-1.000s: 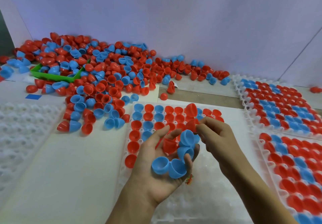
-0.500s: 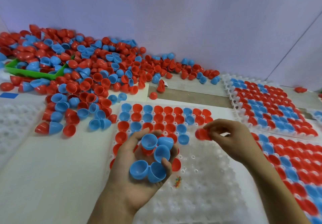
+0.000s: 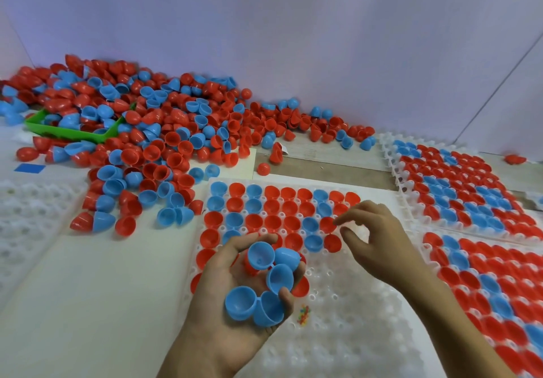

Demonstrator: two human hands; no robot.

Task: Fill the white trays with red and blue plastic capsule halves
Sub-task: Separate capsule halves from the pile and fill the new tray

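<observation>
My left hand hides part of the tray. The picture's edge cuts the right trays. I cannot identify the tiny coloured bits. The green bin lies half buried.

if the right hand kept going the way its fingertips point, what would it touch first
The right hand points left and slightly down over the middle white tray. It would probably meet the red capsule half just off its fingertips first, though how high the hand hovers is unclear.
</observation>
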